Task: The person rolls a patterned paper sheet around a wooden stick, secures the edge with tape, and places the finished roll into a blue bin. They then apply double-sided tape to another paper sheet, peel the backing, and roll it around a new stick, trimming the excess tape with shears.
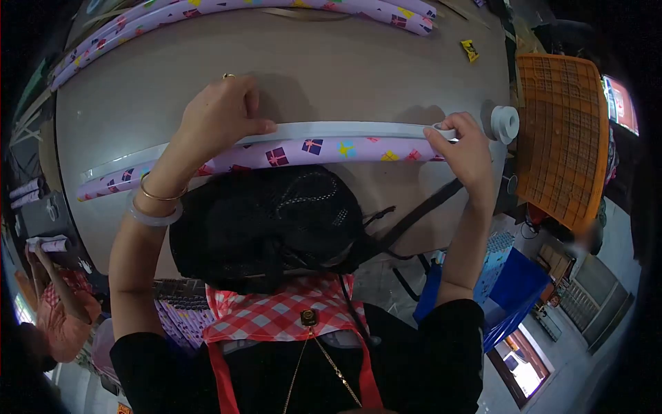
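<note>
A long roll of purple wrapping paper (pixel 358 150) with a gift-box print lies across the table in front of me. Along its far edge runs a white tape strip (pixel 345 129), with a clearer film edge showing toward the left. My left hand (pixel 217 114) reaches over the roll, fingers curled, its thumb tip pressed at the strip. At the right end, my right hand (pixel 463 141) is closed with thumb and finger around a small white ring-shaped piece, apparently a tape roll, by the strip's end. The fingers partly hide it.
White tape rolls (pixel 507 124) stand at the table's right edge, by an orange plastic basket (pixel 562 138). More purple rolls (pixel 241 5) lie at the back, near a small yellow packet (pixel 469 50). A black bag (pixel 269 221) sits against me. Another person (pixel 65 310) works at left.
</note>
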